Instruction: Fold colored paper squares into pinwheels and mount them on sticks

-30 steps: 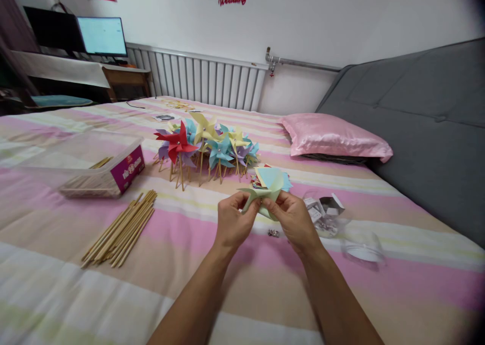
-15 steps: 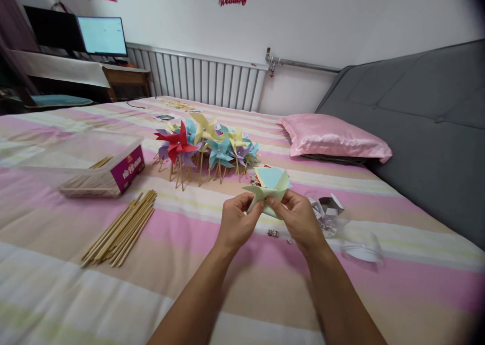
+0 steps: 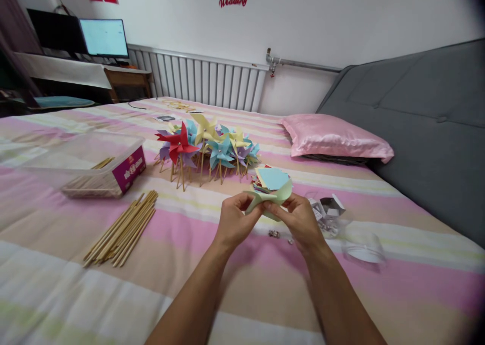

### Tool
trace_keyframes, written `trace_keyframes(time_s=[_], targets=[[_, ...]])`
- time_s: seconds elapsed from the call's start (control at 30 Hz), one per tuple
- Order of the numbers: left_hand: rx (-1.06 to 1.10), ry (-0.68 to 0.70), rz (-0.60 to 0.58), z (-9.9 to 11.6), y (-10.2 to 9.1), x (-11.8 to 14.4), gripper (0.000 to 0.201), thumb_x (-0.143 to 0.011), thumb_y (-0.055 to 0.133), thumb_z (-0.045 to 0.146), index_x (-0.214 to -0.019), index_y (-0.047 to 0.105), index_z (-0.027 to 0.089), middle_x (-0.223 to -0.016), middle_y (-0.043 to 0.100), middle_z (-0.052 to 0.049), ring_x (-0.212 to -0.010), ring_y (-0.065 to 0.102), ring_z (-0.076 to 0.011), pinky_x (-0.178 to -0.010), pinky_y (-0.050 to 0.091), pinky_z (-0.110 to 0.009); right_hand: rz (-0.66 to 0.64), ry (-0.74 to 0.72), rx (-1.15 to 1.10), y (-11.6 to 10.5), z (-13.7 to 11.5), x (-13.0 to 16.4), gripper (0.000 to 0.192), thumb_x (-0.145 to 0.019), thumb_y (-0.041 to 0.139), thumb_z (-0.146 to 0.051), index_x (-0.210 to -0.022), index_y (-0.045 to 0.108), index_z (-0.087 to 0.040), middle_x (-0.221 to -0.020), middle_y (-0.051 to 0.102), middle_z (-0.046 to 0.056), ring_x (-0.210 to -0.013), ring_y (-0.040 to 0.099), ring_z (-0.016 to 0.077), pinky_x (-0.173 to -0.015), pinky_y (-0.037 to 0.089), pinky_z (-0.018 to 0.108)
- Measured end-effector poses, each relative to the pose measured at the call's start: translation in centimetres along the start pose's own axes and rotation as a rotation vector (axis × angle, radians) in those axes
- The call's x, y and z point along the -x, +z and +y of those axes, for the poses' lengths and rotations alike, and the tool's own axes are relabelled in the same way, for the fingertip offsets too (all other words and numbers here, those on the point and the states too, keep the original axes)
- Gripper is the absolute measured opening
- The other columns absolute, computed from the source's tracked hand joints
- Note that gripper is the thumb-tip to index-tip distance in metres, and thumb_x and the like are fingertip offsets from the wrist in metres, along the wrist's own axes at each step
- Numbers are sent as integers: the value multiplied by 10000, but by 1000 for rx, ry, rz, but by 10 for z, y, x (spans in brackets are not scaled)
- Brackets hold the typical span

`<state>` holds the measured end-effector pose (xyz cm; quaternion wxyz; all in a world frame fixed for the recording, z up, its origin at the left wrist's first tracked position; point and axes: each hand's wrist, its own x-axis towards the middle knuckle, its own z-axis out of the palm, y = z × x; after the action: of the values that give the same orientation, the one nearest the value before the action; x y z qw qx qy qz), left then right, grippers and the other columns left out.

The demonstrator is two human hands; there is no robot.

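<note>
Between my two hands is a pale green paper pinwheel (image 3: 272, 198), its corners curled in toward the middle. My left hand (image 3: 238, 218) pinches its left side, and my right hand (image 3: 301, 219) grips the right side; both thumbs meet at the centre. Just behind it lies a stack of coloured paper sheets (image 3: 273, 178), light blue on top. Small metal fasteners (image 3: 274, 233) lie on the bedspread below the paper. To the right of my right hand are a small open box (image 3: 332, 205) and a clear round lid (image 3: 364, 249).
Finished pinwheels (image 3: 206, 145) on sticks stand in a cluster at the back centre. A bundle of wooden sticks (image 3: 123, 229) lies at left, beside a clear plastic box (image 3: 129, 169) holding more sticks. A pink pillow (image 3: 335, 137) rests near the grey headboard (image 3: 424, 102).
The pale green paper has tilted and its upper right flap has curled, uncovering more of the paper stack behind. Both hands keep their pinch and have barely moved.
</note>
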<state>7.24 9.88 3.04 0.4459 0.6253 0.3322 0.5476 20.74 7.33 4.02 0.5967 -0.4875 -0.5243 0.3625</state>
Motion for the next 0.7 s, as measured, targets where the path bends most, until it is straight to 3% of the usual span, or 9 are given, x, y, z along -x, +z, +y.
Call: trace_keyframes(time_s=[0.13, 0.33, 0.57, 0.63, 0.7], targets=[[-75, 73, -10, -1, -1, 1, 57, -698, 608, 154, -659, 649, 163, -621, 631, 11, -580, 560, -110, -564, 435, -212, 15, -44, 61, -1, 1, -1, 217, -624, 758, -340, -777, 730, -189, -794, 733, 50, -802, 659, 243, -791, 486, 388], [-96, 110, -25, 2, 1, 2, 143, -641, 561, 81, -725, 639, 167, -677, 641, 14, -630, 574, -118, -610, 447, -216, 18, -39, 32, -1, 4, -1, 234, -672, 734, -346, -836, 717, -180, -851, 733, 63, -840, 661, 245, -789, 499, 383], [-2, 75, -75, 11, -17, 4, 187, -700, 571, 242, -822, 684, 156, -838, 689, -61, -772, 616, -180, -696, 472, -272, 134, 32, -30, 0, 5, 5, 295, -634, 775, -348, -872, 705, -187, -879, 732, 52, -851, 658, 236, -799, 498, 389], [44, 78, -15, 11, -28, 2, 227, -755, 525, 282, -835, 696, 157, -855, 697, -68, -776, 624, -179, -700, 475, -276, 182, 70, -146, 5, 6, 6, 279, -625, 782, -339, -851, 697, -199, -843, 724, 31, -846, 654, 213, -795, 505, 362], [9, 52, 120, 9, -38, 0, 253, -795, 492, 306, -776, 694, 155, -774, 695, -60, -694, 619, -163, -650, 470, -269, 185, 130, -288, 17, 8, 9, 262, -601, 794, -332, -804, 683, -211, -801, 711, 10, -817, 655, 190, -777, 519, 333]])
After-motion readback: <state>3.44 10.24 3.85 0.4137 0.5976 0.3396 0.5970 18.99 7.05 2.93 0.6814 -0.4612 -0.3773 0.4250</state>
